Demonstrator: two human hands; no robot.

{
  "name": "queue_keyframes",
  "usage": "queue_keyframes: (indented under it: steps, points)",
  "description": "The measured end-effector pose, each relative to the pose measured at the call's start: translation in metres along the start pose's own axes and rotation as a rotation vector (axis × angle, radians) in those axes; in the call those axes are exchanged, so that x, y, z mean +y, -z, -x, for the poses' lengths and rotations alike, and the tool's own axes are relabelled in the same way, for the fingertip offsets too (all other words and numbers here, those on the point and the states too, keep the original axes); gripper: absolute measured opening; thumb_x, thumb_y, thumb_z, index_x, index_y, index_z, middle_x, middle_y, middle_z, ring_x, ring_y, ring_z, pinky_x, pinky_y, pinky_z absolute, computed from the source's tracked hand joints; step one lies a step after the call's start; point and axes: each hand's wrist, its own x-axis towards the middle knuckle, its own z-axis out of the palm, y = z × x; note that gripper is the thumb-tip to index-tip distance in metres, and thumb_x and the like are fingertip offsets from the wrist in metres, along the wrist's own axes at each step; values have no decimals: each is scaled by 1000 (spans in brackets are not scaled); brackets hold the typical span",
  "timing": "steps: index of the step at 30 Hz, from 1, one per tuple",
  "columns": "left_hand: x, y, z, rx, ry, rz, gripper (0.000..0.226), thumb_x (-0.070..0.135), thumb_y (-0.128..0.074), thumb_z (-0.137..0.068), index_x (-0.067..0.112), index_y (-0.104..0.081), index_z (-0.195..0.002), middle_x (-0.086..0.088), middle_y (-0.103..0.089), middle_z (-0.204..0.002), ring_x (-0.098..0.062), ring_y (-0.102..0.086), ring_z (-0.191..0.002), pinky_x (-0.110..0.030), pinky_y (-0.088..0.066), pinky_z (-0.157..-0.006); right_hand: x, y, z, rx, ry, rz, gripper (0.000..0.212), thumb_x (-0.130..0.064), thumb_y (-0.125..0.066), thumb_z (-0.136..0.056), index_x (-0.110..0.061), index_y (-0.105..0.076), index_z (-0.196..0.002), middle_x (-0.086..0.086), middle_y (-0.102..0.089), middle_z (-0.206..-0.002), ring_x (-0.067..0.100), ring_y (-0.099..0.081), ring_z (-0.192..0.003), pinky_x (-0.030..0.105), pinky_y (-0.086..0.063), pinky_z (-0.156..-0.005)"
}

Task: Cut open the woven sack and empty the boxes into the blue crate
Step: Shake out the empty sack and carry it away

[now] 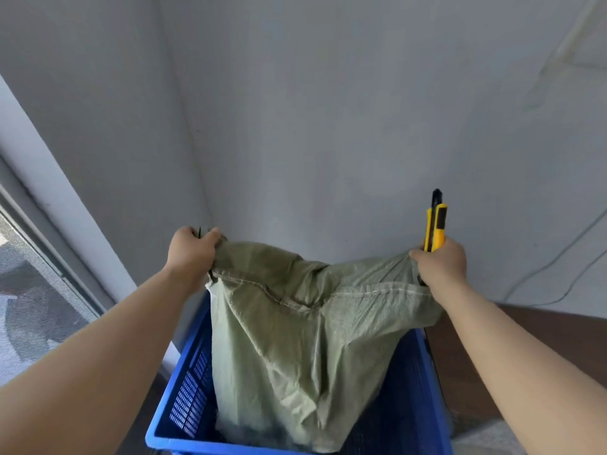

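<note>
Sackcloth, pale green and woven, hangs limp between the person's two hands over the blue crate (184,399). The woven sack (295,339) is held upside down by its stitched end, its lower part dropping inside the crate walls. The left hand (192,254) is clenched on one bunched corner; the right hand (441,262) grips the opposite corner and, in the same fist, a yellow utility knife (435,226) pointing upward, away from the cloth. Whether the blade is out, I cannot tell.

The fabric looks thin, floppy and light, creasing wherever it is pulled, so it offers no stiffness of its own; the corners by the seam seem the surest hold, since gathered cloth there gives the fingers something to bite. Woven plastic like this tends to be slick, so a loose pinch might slip. No boxes show; the crate's inside is hidden behind the sack, so I cannot tell whether any have dropped out.
</note>
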Motion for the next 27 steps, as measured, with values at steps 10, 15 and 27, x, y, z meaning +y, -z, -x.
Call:
queue_keyframes:
  steps: [10, 15, 27]
  points:
    - [19, -3, -2, 50, -67, -80, 18, 21, -55, -88, 4, -50, -84, -9, -46, -72, -24, -45, -65, -29, -35, -50, -25, 12, -6, 19, 38, -98, 11, -5, -68, -82, -8, -59, -88, 3, -53, -70, 21, -51, -62, 25, -39, -52]
    - [23, -9, 6, 1, -120, -215, 16, 15, -53, -90, 2, -51, -81, -6, -48, -70, -21, -43, -62, -29, -32, -48, -21, 13, -6, -42, 6, -29, 13, -4, -69, -81, -8, -57, -82, 5, -53, -69, 20, -50, -61, 26, -37, -52]
    - [52, -8, 1, 96, -219, -120, 18, 21, -51, -93, 4, -47, -90, -2, -45, -74, -24, -45, -72, -35, -38, -63, -66, 11, -7, -41, 122, -214, 17, -2, -68, -81, -14, -56, -78, 2, -54, -70, 16, -51, -61, 26, -40, -54]
